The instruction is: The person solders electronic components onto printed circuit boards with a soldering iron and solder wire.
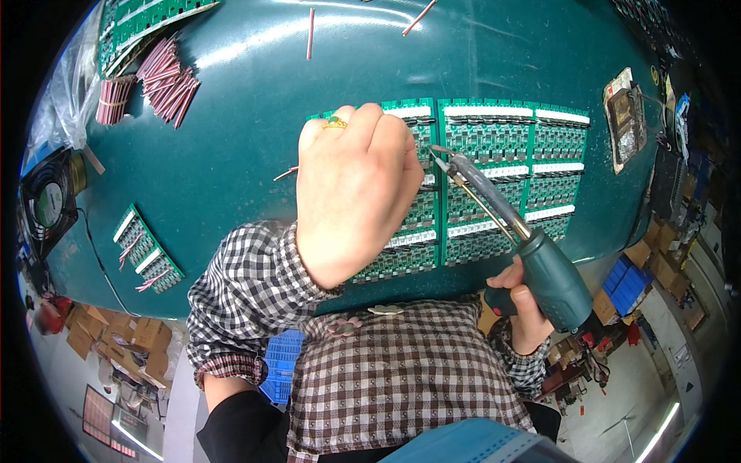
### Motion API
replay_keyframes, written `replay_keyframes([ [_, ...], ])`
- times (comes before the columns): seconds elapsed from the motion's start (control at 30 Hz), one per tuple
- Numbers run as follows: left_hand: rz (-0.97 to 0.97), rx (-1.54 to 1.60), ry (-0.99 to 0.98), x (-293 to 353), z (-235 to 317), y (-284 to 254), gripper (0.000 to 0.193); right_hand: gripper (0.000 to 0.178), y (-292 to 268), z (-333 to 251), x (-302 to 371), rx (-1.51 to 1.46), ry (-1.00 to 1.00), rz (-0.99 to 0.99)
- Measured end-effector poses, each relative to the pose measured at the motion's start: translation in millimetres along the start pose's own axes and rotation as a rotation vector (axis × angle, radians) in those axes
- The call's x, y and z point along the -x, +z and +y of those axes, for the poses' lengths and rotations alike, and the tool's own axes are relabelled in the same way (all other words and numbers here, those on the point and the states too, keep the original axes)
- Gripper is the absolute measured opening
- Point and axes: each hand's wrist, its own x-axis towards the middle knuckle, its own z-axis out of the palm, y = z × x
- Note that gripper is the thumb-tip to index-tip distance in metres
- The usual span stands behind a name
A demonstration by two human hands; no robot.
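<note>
My left hand (356, 181), with a ring on one finger, is curled closed over the left part of a green circuit board panel (486, 127). Its fingertips are turned away, so what they hold is hidden. A short red-and-white wire (285, 174) shows beside its left edge. In my right hand (526, 309) is a dark green soldering gun (554, 279), gripped by its handle. The gun's long barrel slants up and left, and its tip comes close to my left fingers over the board. Rows of white connectors cross the panel.
Bundled and loose red-and-white wires (168, 83) lie at the upper left, below more green boards (143, 27). A small board with wires (147, 248) lies left, near a black fan (48, 202). A worn, stained holder (624, 119) sits right. Two single wires lie at the far side.
</note>
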Motion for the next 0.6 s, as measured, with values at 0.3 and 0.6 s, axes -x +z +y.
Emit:
replay_keyframes([
  [0.3,-0.009,0.018,0.012,0,-2,-1,0.016,0.046,1,4,-9,-0.147,-0.091,0.07],
  [0.6,-0.001,0.031,0.024,-1,-1,0,0.015,0.042,-1,1,-22,-0.394,-0.064,0.23],
])
